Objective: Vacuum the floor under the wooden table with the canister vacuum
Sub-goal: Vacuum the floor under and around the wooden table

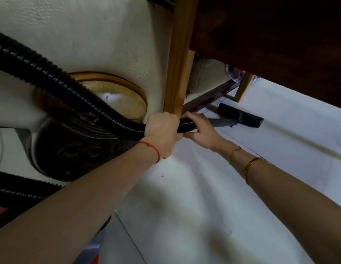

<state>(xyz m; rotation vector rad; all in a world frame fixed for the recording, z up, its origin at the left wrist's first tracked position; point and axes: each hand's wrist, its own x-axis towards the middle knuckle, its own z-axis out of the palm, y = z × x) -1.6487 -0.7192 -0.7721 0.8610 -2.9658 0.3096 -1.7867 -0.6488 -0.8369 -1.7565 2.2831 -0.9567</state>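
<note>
Step in hand: sweeping the floor beneath the wooden table (270, 35). Floor nozzle (240, 115) flat on the white floor (204, 187), already under the tabletop edge, close to the dark lower rail (207, 101). Grey wand (221, 122) running from the nozzle back to both hands.

Left hand (162, 132): fingers curled around the black corrugated hose (51, 77) at its cuff, just beside the near table leg (177, 60). Right hand (202, 130): fingers and thumb closed around the joint of hose and wand, just ahead of the left.

Next move, by judgement: push forward and outward, away from the rail, keeping the nozzle flat; low wand angle required to clear the tabletop underside.

Edges and room:
- Near leg touching or almost touching the left hand; little side room there.
- Far leg (244, 88) and rail bounding the inner side of the stroke.
- Open floor to the right of the nozzle, with clear travel toward the lit area.
- Hose looping across the carved dark furniture (74, 149) at left; possible snag on a long push.
- A few dark specks on the floor (162, 176) near the forearms, outside the table footprint.
</note>
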